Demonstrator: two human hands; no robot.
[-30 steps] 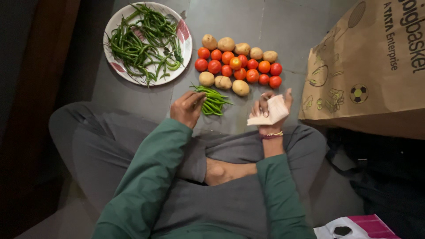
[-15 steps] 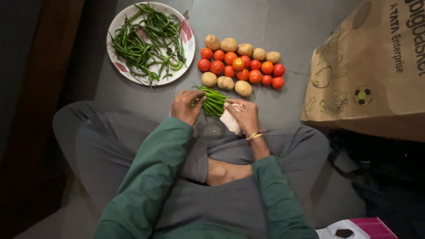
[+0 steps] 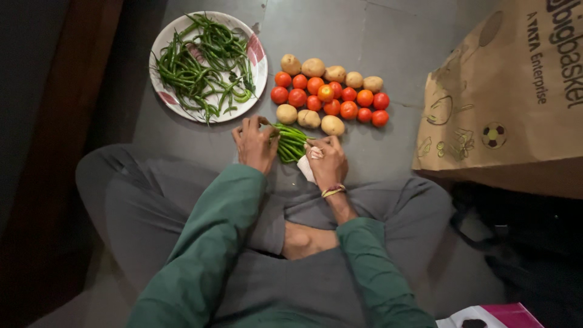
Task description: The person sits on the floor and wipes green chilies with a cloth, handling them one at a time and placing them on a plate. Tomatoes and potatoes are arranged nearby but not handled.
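The person sits cross-legged on the grey floor (image 3: 364,36). A small bundle of green beans (image 3: 290,141) lies on the floor just in front of the knees, between both hands. The left hand (image 3: 255,144) rests on the left end of this bundle, with its fingers curled down over the beans. The right hand (image 3: 328,159) is closed at the right end of the bundle and also presses a folded white paper piece (image 3: 306,168), which shows under the palm; if the fingers really pinch the beans cannot be told.

Just behind the bundle there are rows of red tomatoes (image 3: 331,99) with pale brown potatoes (image 3: 310,117) around them. A round white plate (image 3: 255,50) with long green beans stands at the left. A brown paper bag (image 3: 510,103) stands at the right.
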